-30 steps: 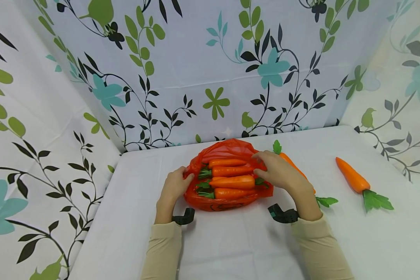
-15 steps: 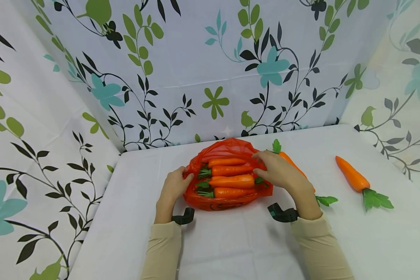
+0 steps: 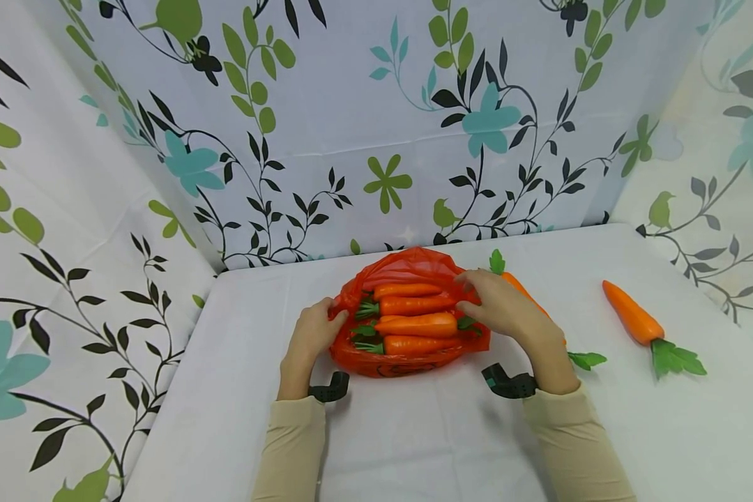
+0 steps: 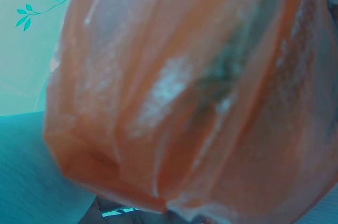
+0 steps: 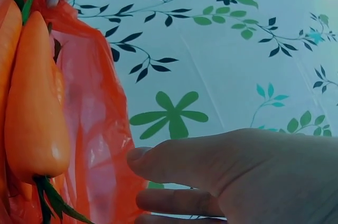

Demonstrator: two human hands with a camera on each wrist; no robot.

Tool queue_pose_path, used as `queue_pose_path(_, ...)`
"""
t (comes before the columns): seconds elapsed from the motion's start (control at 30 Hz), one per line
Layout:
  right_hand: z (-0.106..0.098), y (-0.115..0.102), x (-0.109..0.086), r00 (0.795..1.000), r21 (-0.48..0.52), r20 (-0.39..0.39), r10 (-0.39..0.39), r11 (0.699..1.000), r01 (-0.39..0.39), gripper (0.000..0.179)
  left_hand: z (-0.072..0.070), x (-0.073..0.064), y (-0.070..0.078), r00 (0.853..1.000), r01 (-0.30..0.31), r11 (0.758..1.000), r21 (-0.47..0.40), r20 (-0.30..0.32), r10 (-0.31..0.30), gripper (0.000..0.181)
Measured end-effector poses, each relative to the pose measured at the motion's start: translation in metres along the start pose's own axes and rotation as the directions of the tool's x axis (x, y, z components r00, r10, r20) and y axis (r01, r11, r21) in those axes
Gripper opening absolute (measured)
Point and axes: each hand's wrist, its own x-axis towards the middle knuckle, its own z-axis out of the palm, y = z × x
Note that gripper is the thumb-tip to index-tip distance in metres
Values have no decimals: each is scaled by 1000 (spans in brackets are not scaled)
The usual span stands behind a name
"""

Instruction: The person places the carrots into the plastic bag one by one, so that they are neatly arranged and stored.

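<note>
A red plastic bag lies wide-mouthed on the table, with several orange carrots with green tops stacked inside. My left hand grips the bag's left rim, its thumb on the inner side. At the right rim, my right hand touches the plastic, with thumb and fingers spread apart; the right wrist view shows its thumb extended at the bag's edge. Crinkled bag plastic fills most of the left wrist view, and the left fingers are hidden there.
One carrot lies right of the bag, partly behind my right hand and wrist. Farther right lies another carrot, its leaves toward me. A leaf-patterned cloth hangs behind the white table.
My right hand has shifted very slightly to the right. The left hand, the bag and the carrots stay where they were.
</note>
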Motion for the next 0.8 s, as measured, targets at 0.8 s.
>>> queue_pose_path(0.8, -24, 28, -7, 985, 17, -104, 141, 990, -140, 45, 1, 1, -1, 1000, -12, 1000, 0, -8, 12, 40)
